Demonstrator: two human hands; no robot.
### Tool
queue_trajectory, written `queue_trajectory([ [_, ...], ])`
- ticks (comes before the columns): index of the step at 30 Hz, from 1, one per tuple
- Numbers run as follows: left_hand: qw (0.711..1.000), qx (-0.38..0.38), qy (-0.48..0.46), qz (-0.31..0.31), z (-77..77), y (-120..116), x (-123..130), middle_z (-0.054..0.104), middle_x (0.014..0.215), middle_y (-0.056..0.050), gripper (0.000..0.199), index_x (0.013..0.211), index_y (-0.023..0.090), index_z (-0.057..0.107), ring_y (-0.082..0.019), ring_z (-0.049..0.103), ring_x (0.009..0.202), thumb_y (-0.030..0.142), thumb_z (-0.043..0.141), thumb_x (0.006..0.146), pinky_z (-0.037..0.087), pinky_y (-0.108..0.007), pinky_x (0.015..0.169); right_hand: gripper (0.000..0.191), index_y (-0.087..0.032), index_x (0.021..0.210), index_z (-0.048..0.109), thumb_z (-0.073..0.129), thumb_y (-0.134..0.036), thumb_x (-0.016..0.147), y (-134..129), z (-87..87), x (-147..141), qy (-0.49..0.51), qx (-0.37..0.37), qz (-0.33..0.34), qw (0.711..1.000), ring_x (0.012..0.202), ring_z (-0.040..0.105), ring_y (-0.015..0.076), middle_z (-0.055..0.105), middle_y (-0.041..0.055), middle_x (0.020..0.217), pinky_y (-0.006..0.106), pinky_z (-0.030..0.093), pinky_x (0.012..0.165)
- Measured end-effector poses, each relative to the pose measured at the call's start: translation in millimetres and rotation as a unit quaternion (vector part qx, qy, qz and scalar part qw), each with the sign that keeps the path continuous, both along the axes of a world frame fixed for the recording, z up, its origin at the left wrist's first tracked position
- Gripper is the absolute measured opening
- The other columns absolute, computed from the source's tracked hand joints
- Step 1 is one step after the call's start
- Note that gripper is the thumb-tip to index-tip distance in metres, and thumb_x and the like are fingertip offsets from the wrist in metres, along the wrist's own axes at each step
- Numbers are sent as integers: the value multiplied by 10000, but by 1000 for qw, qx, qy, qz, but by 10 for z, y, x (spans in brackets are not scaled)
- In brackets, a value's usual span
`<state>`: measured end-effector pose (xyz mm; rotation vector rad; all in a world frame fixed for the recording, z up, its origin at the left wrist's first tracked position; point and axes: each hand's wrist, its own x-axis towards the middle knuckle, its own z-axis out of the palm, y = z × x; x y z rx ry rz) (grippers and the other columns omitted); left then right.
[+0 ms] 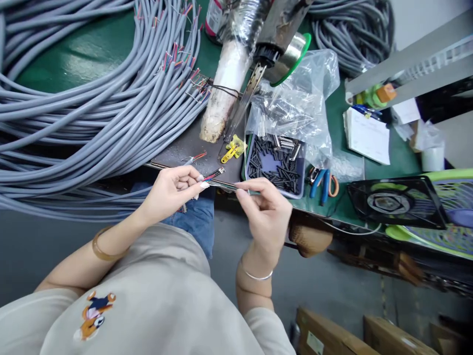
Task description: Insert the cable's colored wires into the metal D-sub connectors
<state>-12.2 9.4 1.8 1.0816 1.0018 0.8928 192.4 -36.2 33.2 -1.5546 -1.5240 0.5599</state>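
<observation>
Near the bench's front edge, my left hand (179,190) pinches thin coloured wires (212,175) that end in a small connector. To its right, my right hand (264,207) has thumb and forefinger pressed together on the tip of a thin strand running between the hands. Grey cables (111,123) with stripped coloured ends spread over the left of the bench. Just beyond my hands lies a yellow clip (232,150). A tray (301,190) of short black sleeves and metal connectors sits behind my right hand.
A wrapped tube (231,74) and a metal-tipped tool (251,86) lean over the bench, beside a solder spool (293,56). Rightward are a plastic bag (295,108), blue-handled pliers (325,186), a black fan (388,203), a green basket (454,192) and papers (367,135). Cardboard boxes (332,335) stand below.
</observation>
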Motion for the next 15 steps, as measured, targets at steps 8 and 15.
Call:
queue_trajectory([
  [8, 1000, 11, 18, 3, 44, -17, -17, 689, 630, -10, 281, 822, 124, 702, -84, 609, 509, 341, 866, 752, 496, -161, 469, 123, -204, 826, 696, 670, -201, 947, 74, -54, -117, -6, 24, 51, 998, 568, 468, 91, 694, -6, 806, 263, 385, 538],
  [15, 994, 98, 35, -13, 19, -70, -24, 748, 882, -48, 207, 1000, 134, 701, -42, 541, 506, 236, 773, 836, 480, -162, 483, 217, -206, 773, 663, 655, -251, 986, 64, -138, -208, -56, 37, 92, 993, 609, 531, 100, 648, -18, 729, 260, 387, 557],
])
